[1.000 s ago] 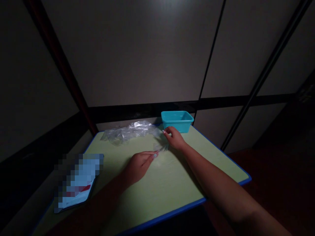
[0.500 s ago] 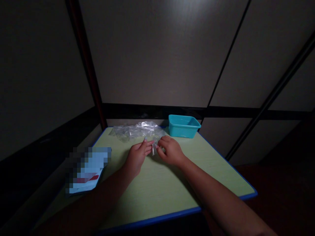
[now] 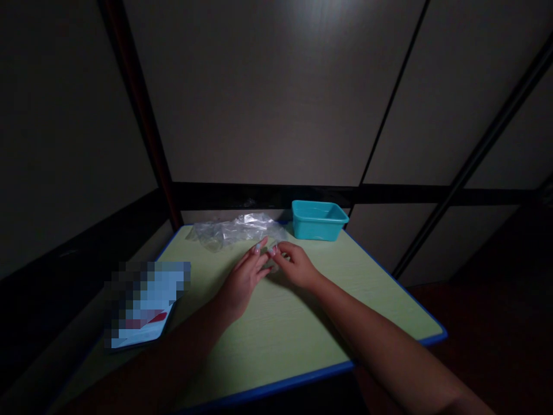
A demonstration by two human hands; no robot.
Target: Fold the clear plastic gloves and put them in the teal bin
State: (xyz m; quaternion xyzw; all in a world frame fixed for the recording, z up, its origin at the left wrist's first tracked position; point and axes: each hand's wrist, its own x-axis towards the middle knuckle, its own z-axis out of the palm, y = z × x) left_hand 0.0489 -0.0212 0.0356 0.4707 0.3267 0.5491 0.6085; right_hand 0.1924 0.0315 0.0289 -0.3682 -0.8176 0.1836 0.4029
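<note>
Above the middle of the table, my right hand [image 3: 296,265] is closed in a pinch, thumb against fingers, on a small piece of clear plastic [image 3: 275,246]. Only a little of the plastic shows past the fingertips; its exact kind is hard to make out. Close against it on the left is my left hand [image 3: 242,281], with fingers stretched out and apart. Its fingertips reach the right hand's fingertips, and whether they touch the plastic I cannot tell. Just behind both hands lies a crumpled heap of clear plastic bags [image 3: 235,229].
A turquoise plastic basket [image 3: 318,227] stands at the table's back right. On the left lies a flat device with a lit screen [image 3: 149,311], partly blurred out. The pale green table [image 3: 294,340] has a blue edge, and a panelled wall rises behind it.
My left hand's fingers have spread and come closer to the right hand. The right hand's fingers have drawn together, and less of the small plastic piece shows. The view has shifted slightly.
</note>
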